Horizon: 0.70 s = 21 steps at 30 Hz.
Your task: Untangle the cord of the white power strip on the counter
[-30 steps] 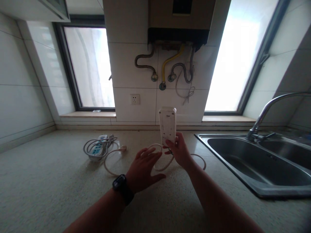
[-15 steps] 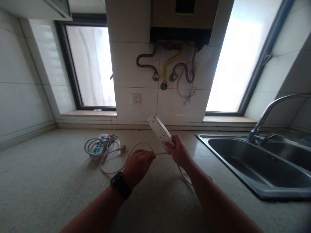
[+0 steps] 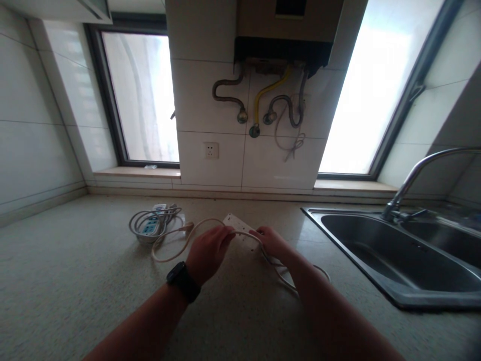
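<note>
A white power strip [image 3: 240, 225] is held low over the counter in my right hand [image 3: 273, 243], its far end pointing up and left. Pinched in the fingers of my left hand [image 3: 209, 249] is the strip's pale power cord [image 3: 246, 233], which crosses in front of the strip. From my left hand the cord curves left to a plug [image 3: 187, 227] on the counter. More cord lies looped beneath my right forearm. A second power strip [image 3: 152, 224], with blue-green sockets and a grey cord coiled around it, rests at the left.
A steel double sink [image 3: 376, 250] with a curved faucet [image 3: 413, 173] is set into the counter [image 3: 93, 291] at the right. On the tiled back wall are a socket [image 3: 211, 150], a water heater [image 3: 285, 25] and its pipes. Windows stand on both sides.
The power strip has been lowered and tilted flatter toward the counter. My left hand has moved slightly left and up, and the cord now passes in front of the strip.
</note>
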Motion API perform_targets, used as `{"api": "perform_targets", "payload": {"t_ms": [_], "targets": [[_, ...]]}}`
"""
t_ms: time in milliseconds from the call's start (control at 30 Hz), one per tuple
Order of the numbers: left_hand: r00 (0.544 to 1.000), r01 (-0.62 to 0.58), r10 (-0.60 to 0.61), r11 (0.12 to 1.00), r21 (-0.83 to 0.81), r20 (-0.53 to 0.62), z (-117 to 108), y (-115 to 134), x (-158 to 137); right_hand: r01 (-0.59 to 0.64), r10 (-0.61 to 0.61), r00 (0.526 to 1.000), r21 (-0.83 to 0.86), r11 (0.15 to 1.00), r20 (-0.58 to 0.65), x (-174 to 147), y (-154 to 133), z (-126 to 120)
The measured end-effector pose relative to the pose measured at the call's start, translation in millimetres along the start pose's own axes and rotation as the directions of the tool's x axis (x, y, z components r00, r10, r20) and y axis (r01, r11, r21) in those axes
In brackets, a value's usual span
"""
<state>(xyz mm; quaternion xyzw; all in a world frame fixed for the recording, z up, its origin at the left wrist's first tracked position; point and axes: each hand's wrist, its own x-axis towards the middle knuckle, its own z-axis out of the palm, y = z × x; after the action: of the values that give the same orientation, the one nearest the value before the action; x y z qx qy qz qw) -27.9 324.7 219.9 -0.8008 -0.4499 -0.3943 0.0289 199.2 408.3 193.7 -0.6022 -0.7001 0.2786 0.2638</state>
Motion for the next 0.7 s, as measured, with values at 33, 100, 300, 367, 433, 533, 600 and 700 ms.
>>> {"api": "perform_targets", "payload": {"t_ms": [33, 100, 300, 367, 433, 533, 600, 700], "targets": [[1.000, 0.002, -0.002, 1.000, 0.001, -0.004, 0, 0, 0, 0.001, 0.000, 0.999, -0.016, 1.000, 0.033, -1, -1, 2], [1.000, 0.007, -0.007, 1.000, -0.004, -0.011, -1, -1, 1, 0.003, 0.002, 0.996, -0.048, 0.999, 0.087, -2, -2, 1], [0.993, 0.084, -0.087, 0.996, -0.034, -0.083, -1, -7, 3, 0.102, -0.083, 0.987, -0.136, 0.986, 0.138, -11, -4, -39], [0.984, 0.120, -0.124, 0.992, -0.039, -0.126, -1, -11, 4, 0.174, -0.113, 0.958, -0.221, 0.960, 0.263, -19, -3, -58], [0.973, 0.146, -0.151, 0.988, -0.039, -0.175, -1, -14, 5, 0.204, -0.051, 0.904, -0.324, 0.924, 0.424, -27, -3, -71], [0.958, 0.168, -0.174, 0.985, -0.046, -0.227, -2, -18, 6, 0.238, 0.020, 0.829, -0.384, 0.892, 0.559, -38, -7, -77], [0.953, 0.178, -0.187, 0.982, -0.059, -0.240, -3, -19, 7, 0.258, 0.012, 0.813, -0.378, 0.889, 0.582, -44, -12, -73], [0.950, 0.188, -0.201, 0.979, -0.075, -0.241, -5, -20, 7, 0.278, -0.020, 0.814, -0.360, 0.890, 0.580, -52, -21, -62]]}}
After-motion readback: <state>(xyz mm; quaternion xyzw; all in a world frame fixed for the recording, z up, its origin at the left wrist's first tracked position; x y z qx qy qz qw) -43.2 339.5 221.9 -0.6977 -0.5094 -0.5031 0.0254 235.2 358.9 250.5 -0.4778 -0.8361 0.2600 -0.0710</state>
